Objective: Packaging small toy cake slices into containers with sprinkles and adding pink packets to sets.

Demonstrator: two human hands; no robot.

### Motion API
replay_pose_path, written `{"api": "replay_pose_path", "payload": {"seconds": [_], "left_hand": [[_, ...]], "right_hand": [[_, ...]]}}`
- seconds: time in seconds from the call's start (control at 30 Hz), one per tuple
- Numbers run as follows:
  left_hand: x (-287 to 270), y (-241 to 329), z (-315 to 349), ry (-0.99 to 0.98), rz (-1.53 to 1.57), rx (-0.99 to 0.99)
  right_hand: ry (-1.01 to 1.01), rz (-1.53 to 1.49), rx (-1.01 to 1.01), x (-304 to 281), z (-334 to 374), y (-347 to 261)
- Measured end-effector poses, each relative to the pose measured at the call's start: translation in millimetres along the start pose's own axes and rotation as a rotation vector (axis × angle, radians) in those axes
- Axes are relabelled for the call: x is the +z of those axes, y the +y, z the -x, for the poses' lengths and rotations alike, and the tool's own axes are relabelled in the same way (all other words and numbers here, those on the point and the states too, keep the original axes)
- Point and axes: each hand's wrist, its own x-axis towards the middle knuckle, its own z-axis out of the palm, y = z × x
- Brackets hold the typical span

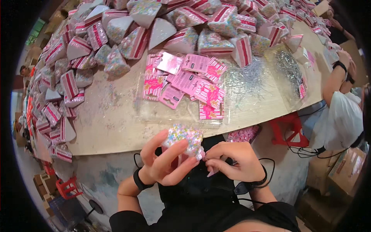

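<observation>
My left hand (165, 159) grips a decorative cake slice (183, 136), its sprinkle-covered side up, just off the table's near edge. Beside it my right hand (240, 161) is closed in a pinch at the slice's right corner. A small pale pink point shows under those fingers; what it belongs to is hidden. Ahead of both hands, pink printed cards (186, 82) with hanging slots lie loosely piled on a clear plastic bag (154, 115).
A big heap of similar cake slices (135, 42) covers the table's (112, 127) far and left sides. Silvery thread (247, 77) lies right of the cards. A red stool (288, 129) stands below the right edge. At far right, another person's hands (344, 63) work.
</observation>
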Motion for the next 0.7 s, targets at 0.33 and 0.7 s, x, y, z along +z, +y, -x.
{"api": "replay_pose_path", "payload": {"seconds": [0.33,0.7], "left_hand": [[4.8,3.8,-0.1,-0.290,0.097,-0.089],[10.8,-27.3,3.0,-0.242,-0.015,-0.191]], "right_hand": [[0.014,0.174,0.028,-21.0,2.7,2.5],[1.357,0.930,-0.250,-313.6,33.6,-14.6]]}}
